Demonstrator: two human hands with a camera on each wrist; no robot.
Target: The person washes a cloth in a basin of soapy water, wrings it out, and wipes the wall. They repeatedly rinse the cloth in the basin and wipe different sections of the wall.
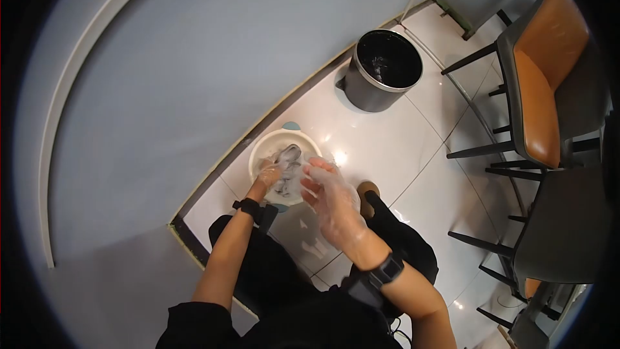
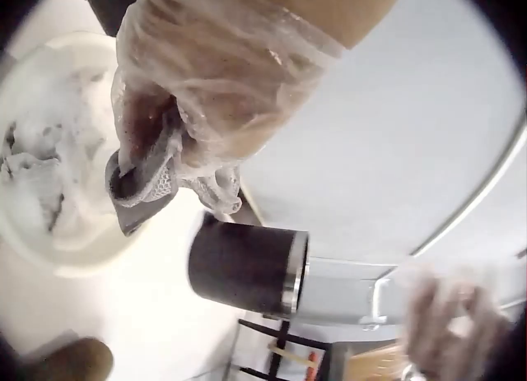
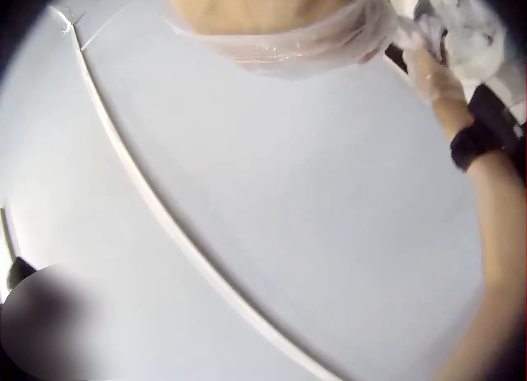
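1. Head view: a person crouches on a glossy white tiled floor (image 1: pixel 394 148), at its edge under a pale blue-grey wall (image 1: pixel 194 58).
2. A round white plastic basin (image 1: pixel 258 148) stands on the floor just beside that wall edge, in front of the knees. There are suds inside it.
3. The left grip (image 1: pixel 268 173), a hand in a thin clear plastic glove, is down in the basin on its near-left side. It is clenched round a wet grey mesh-textured cloth (image 1: pixel 289 155).
4. Left wrist view: the fingers curl round a fold of the cloth, and a short end hangs below the fist. More of the cloth lies in the suds.
5. The right grip (image 1: pixel 332 203), gloved the same way, is raised over the basin's near-right rim. It is released, with fingers spread and holding nothing, apart from the cloth.
6. There is a black wristband on the left wrist (image 1: pixel 248 207) and a black wristband on the right wrist (image 1: pixel 386 270).
7. A dark cylindrical metal bin with a black liner (image 1: pixel 361 94) stands further along the wall edge of the floor, well apart from the basin.
8. A chair with an orange padded seat and black legs (image 1: pixel 539 110) stands at the floor's right side, beyond the bin.
9. A brown shoe toe (image 1: pixel 368 189) rests on the floor near the basin's right rim.
10. Right wrist view: mostly wall. Only the glove cuff of the right grip shows, at the top edge.
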